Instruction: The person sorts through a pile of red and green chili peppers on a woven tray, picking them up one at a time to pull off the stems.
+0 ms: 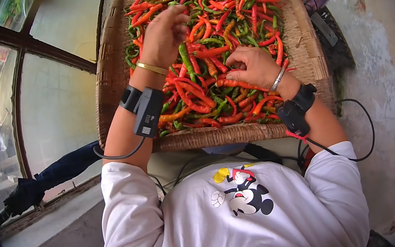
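Note:
Red, green and orange chili peppers lie in a thick, mixed layer on a woven wicker tray. My left hand is over the left part of the pile, its fingers loosely bent and apart, with no pepper visible in them. A long green chili lies just below its fingertips. Farther right and closer to me, my right hand reaches down to the peppers with its fingers curled toward the thumb. What they hold, if anything, is hidden. Beneath it lies a red-orange chili.
A framed window stands on the left, with a dark folded umbrella below it. On the right is a worn plaster wall. A black box-like device sits beside the tray. Cables run from the wrist devices.

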Action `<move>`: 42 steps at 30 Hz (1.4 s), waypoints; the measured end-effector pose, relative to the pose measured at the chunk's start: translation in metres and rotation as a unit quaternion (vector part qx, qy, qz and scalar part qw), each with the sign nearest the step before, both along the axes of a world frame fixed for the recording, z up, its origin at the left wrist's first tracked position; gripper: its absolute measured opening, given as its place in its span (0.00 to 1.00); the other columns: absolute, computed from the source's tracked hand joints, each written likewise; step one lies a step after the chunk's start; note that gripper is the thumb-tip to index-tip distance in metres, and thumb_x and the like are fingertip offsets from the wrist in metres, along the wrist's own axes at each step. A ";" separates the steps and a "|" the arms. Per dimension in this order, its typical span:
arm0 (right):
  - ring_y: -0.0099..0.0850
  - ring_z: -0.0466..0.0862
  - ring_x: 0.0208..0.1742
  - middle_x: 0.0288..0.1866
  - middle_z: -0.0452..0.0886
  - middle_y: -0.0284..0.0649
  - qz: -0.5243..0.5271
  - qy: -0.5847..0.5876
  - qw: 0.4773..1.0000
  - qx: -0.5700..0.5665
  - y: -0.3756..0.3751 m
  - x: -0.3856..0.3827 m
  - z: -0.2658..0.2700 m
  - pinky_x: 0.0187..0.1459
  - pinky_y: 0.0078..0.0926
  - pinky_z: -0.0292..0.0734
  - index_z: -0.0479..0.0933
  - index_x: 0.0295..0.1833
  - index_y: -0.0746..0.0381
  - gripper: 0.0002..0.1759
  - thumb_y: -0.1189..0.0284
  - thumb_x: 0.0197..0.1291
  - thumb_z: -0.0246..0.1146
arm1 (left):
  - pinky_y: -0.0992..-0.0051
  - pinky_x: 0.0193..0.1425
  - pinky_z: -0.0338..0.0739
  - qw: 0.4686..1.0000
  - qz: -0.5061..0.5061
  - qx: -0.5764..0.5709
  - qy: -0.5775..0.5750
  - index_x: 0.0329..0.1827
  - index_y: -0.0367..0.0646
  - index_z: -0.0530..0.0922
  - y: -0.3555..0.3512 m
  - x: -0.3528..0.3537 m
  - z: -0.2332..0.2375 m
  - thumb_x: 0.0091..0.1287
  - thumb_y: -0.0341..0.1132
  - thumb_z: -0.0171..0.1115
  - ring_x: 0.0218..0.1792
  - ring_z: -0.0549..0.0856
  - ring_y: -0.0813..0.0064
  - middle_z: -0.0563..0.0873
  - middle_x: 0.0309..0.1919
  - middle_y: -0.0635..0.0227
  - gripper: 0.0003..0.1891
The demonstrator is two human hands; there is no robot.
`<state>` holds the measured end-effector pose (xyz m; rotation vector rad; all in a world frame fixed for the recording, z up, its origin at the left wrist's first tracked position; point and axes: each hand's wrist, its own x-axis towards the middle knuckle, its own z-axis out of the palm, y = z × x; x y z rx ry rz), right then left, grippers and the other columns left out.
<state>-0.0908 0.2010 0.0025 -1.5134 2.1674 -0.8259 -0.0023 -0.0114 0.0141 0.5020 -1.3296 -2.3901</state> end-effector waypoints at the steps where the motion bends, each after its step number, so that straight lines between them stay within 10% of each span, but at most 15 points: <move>1: 0.38 0.79 0.35 0.30 0.79 0.40 0.018 0.054 0.998 0.008 0.002 -0.001 -0.004 0.38 0.34 0.73 0.78 0.35 0.59 0.17 0.58 0.43 0.65 | 0.86 0.25 0.70 0.992 -0.068 -0.101 -0.044 0.43 0.42 0.76 0.017 0.000 0.002 0.66 0.41 0.53 0.24 0.75 0.87 0.80 0.26 0.76 0.12; 6: 0.43 0.79 0.35 0.30 0.79 0.43 0.053 0.155 0.981 0.103 0.004 -0.005 0.002 0.37 0.38 0.73 0.78 0.34 0.59 0.14 0.61 0.45 0.63 | 0.85 0.27 0.71 0.906 -0.239 -0.331 -0.112 0.42 0.39 0.78 0.057 0.000 -0.017 0.63 0.31 0.56 0.25 0.75 0.89 0.79 0.25 0.77 0.08; 13: 0.23 0.74 0.20 0.19 0.75 0.34 -0.057 -0.203 0.977 0.013 0.007 -0.014 0.008 0.23 0.21 0.68 0.76 0.28 0.64 0.10 0.67 0.50 0.63 | 0.81 0.35 0.74 0.847 -0.333 -0.412 -0.056 0.45 0.37 0.74 0.068 0.003 -0.024 0.57 0.28 0.60 0.32 0.76 0.86 0.79 0.32 0.71 0.13; 25: 0.12 0.71 0.21 0.23 0.75 0.26 -0.046 -0.525 0.834 -0.160 0.019 -0.015 0.027 0.21 0.08 0.65 0.76 0.37 0.61 0.12 0.63 0.58 0.60 | 0.79 0.30 0.71 0.775 -0.132 -0.602 0.140 0.36 0.37 0.77 0.082 0.009 -0.006 0.54 0.35 0.66 0.27 0.74 0.84 0.76 0.25 0.72 0.12; 30: 0.16 0.74 0.31 0.32 0.77 0.30 -0.094 -0.457 0.856 -0.224 0.012 -0.016 0.019 0.33 0.13 0.69 0.75 0.45 0.63 0.15 0.62 0.61 0.55 | 0.87 0.25 0.68 0.943 -0.118 -0.310 0.020 0.36 0.39 0.79 0.071 0.010 0.012 0.64 0.39 0.56 0.22 0.73 0.91 0.76 0.23 0.78 0.11; 36: 0.18 0.74 0.40 0.38 0.77 0.32 -0.046 -0.243 0.944 -0.216 0.002 0.008 0.019 0.42 0.16 0.70 0.72 0.52 0.66 0.18 0.67 0.61 0.56 | 0.87 0.22 0.66 0.976 -0.046 -0.207 0.047 0.39 0.40 0.78 0.062 0.014 0.034 0.67 0.40 0.51 0.20 0.73 0.89 0.81 0.27 0.74 0.13; 42: 0.19 0.76 0.33 0.32 0.78 0.32 -0.032 -0.309 0.931 -0.191 0.004 0.013 0.023 0.36 0.17 0.73 0.74 0.45 0.67 0.14 0.68 0.61 0.56 | 0.88 0.23 0.67 0.982 -0.082 -0.152 0.071 0.41 0.40 0.78 0.059 0.009 0.032 0.67 0.40 0.51 0.20 0.72 0.89 0.80 0.28 0.72 0.13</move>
